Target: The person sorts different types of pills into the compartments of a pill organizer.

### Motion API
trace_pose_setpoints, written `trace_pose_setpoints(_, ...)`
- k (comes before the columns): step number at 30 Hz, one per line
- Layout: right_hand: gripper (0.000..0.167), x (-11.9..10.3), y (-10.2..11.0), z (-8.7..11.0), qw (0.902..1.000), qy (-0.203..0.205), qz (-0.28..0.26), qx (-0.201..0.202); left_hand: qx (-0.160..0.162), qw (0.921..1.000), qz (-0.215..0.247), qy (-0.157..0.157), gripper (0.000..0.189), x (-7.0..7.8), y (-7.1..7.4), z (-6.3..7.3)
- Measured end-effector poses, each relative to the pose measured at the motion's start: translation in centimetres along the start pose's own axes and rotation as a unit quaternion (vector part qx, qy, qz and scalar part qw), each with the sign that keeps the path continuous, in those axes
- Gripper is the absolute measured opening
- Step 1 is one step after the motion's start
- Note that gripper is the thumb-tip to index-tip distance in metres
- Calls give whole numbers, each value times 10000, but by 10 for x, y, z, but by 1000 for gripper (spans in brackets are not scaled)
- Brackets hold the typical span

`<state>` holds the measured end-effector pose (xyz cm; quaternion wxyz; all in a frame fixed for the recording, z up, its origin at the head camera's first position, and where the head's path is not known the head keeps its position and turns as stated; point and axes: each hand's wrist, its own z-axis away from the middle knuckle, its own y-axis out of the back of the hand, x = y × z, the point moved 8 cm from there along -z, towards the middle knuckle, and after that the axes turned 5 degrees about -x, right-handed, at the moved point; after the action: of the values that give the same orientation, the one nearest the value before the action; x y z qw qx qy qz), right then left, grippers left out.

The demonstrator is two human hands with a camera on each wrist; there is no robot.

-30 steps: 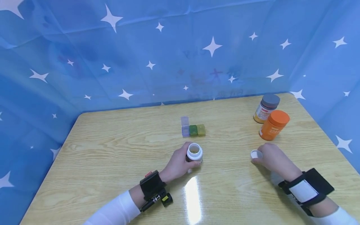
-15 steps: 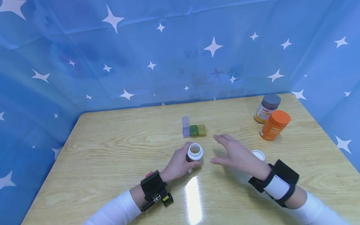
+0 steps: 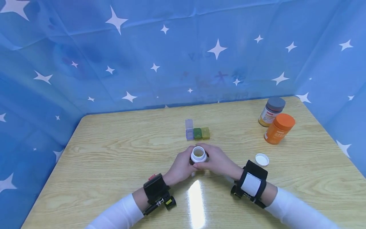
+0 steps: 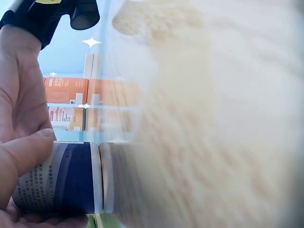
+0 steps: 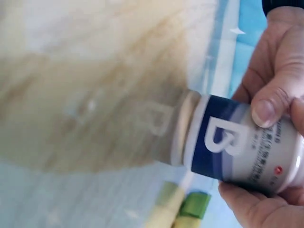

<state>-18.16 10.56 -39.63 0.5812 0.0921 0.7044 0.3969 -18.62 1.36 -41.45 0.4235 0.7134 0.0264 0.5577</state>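
Observation:
A pill bottle [image 3: 199, 160] with a white neck stands uncapped and upright on the table. My left hand [image 3: 180, 165] grips it from the left, and my right hand [image 3: 218, 159] curls round it from the right. Both wrist views show its blue and white label. Just behind the bottle is a small pill organizer [image 3: 197, 133] with purple, green and yellow compartments. The lid of the purple one is raised. A white cap [image 3: 261, 159] lies on the table, to the right of my right hand. What the bottle holds is too small to tell.
Toward the right rear stand an orange bottle [image 3: 279, 128] and, just behind it, a bottle with a dark grey lid [image 3: 271, 111]. A blue curtain with white stars [image 3: 143, 57] hangs behind the wooden table [image 3: 114, 143].
My right hand has let go of the white cap, leaving it on the table, and has moved left to hold the pill bottle. My left hand has stayed on the bottle.

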Motion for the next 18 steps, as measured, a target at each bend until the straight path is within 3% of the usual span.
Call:
trace_pose_setpoints(8,48,3,-4,1,9995,-13,-192,265,-106,9998,-106,122,54,3,-1,-1)
trace_pose_setpoints(11,46,4,-4,0,9995,62,-192,261,-465,9980,-323,263,55,1,2,-4)
trace_pose_setpoints(15,46,3,-5,0,9996,76,-226,141,-799,9917,-576,823,68,-11,25,-12)
trace_pose_setpoints(18,45,3,-5,0,9997,2,-230,89,-584,9886,-168,1375,80,-27,51,-25)
